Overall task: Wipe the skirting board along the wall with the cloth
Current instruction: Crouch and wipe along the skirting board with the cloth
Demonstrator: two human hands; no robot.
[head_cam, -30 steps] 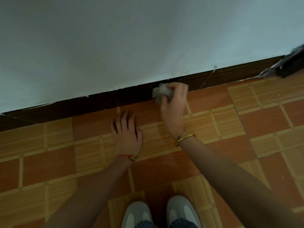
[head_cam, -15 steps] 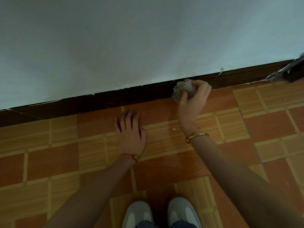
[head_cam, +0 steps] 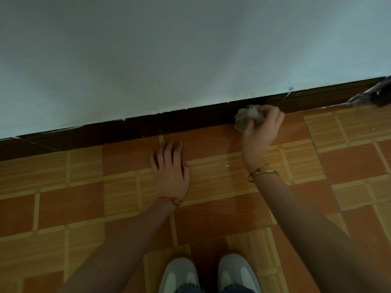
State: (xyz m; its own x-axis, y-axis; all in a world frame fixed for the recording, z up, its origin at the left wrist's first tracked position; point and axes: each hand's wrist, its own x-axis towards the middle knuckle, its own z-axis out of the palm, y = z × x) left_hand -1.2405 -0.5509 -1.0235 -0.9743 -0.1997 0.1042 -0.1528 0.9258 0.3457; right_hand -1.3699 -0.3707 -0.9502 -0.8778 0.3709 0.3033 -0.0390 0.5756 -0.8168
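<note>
We crouched facing the wall, our right hand (head_cam: 259,134) bunched around a crumpled pale cloth (head_cam: 246,116) pressed against the dark skirting (head_cam: 169,123). Our left hand (head_cam: 171,172) lay flat, fingers spread, on the tiled floor (head_cam: 74,208). The cloth looked soft and light, best gripped in a wad.

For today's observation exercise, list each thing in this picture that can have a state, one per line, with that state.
cloth: crumpled, pressed against the skirting board.
right hand: grips the cloth.
left hand: flat on the floor, fingers straight.
skirting board: dark, fixed along the foot of the wall.
gold bangle: on the right wrist.
red string bracelet: on the left wrist.
shoes: side by side on the floor.
</note>
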